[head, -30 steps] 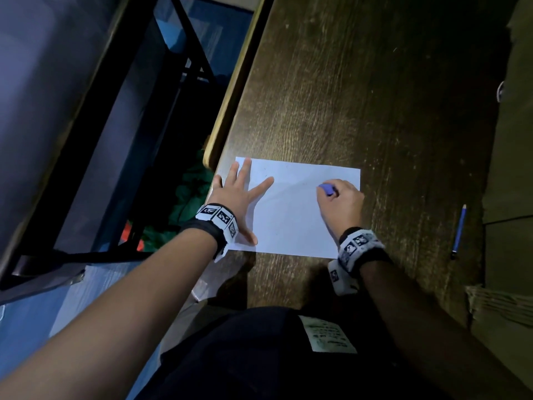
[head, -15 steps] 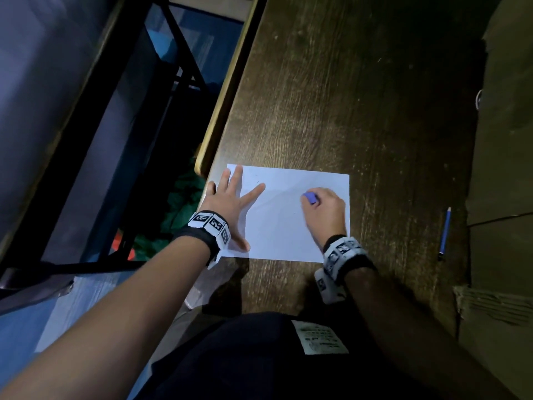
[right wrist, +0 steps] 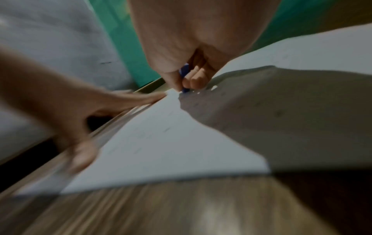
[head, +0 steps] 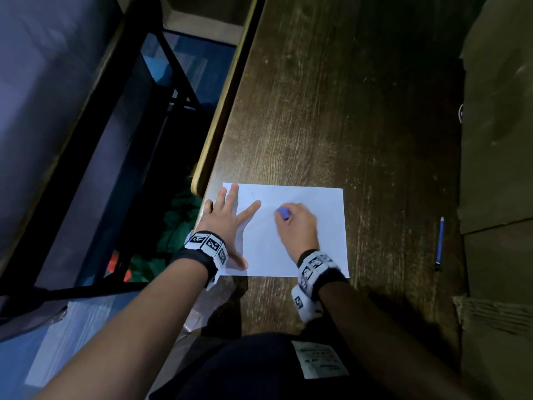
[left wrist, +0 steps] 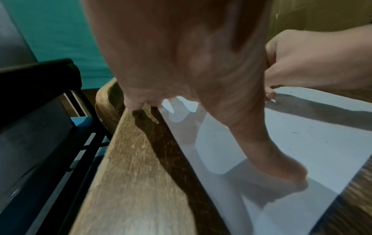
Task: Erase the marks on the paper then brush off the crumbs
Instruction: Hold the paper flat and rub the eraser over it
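1. Two hands are on the paper, which lies at the near left corner of the table, its left edge just beside the table's edge

2. Left hand is spread flat, fingers straight, pressing the sheet's left side down; it grips nothing, and the little finger seems to reach past the paper onto the wood

3. Right hand is curled tight round a small blue eraser, pinched between thumb and fingertips with its tip on the sheet near the far middle

4. Small dark specks dot the sheet in the left wrist view; I cannot tell which are marks and which are crumbs

5. To my eye the rubbing is under way and the brushing off not yet begun

6. Doing it well, I'd say: keep the flat hand close to the eraser so the sheet cannot buckle, and rub in short strokes away from that hand, with light pressure near the paper's edges

7. Risk I see: the sheet sits so near the table's left edge that a hard stroke leftward could slide or crease it

8. One blue pencil lies well apart, by the table's right edge
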